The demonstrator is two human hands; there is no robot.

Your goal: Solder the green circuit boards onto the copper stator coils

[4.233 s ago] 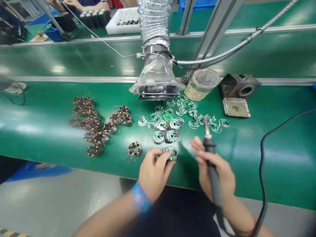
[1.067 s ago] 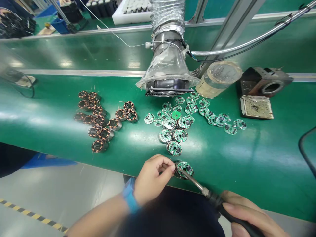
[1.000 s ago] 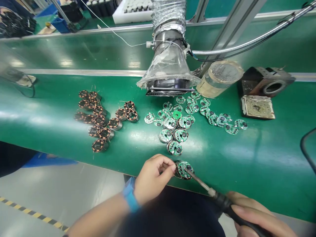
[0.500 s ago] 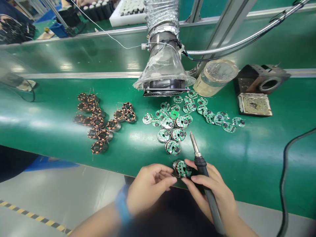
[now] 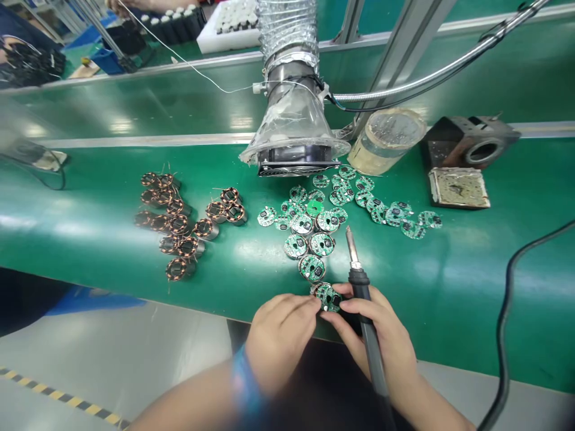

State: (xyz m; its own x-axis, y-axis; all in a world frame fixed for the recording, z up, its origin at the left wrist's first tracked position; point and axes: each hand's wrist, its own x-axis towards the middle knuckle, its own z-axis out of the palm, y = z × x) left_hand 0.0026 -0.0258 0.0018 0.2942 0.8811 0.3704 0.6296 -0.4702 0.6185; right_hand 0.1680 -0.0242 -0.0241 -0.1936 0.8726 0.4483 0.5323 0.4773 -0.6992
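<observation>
Your left hand (image 5: pixel 278 341) and right hand (image 5: pixel 375 335), both closed, pinch the board (image 5: pixel 327 297) at lower centre of the table (image 5: pixel 449 287). Right also grips the soldering iron (image 5: pixel 362 299), tip up. Risk: a slipped tip could burn you or the board.

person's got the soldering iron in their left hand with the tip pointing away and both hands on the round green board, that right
Not quite: the soldering iron is in the right hand, not the left, as the head view shows. The rest holds: its tip points away from the person, and the left hand and right hand are both on the round green circuit board.
</observation>
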